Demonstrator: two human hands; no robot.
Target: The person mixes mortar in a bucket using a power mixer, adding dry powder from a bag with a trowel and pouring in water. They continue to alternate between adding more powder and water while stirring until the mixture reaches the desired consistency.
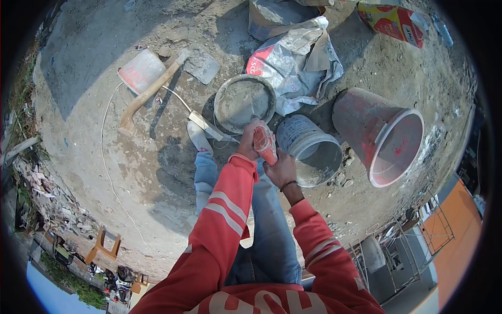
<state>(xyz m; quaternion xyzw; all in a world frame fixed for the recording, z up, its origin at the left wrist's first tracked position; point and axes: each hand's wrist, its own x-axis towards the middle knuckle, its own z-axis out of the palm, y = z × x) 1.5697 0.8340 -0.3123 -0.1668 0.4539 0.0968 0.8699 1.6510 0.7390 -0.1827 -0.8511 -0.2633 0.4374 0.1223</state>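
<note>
(a) Grey cement sack [300, 60], far centre, crumpled on ground: red patch at left fold with white capitals "SC"; rest of word lost in crease.
(b) Red-and-yellow bag [393, 21], far right: printed panel present, lettering too small to read.
(c) Red sweatshirt [246, 301], near edge: large white block letters across chest, cut by frame, not readable as word.
(d) Red object [264, 144], centre: no legible mark.

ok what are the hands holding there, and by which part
Both hands grip one red-orange handle: left hand at its far end, by the pan of grey mix, right hand at its near end. The tool's head is hidden.
</note>
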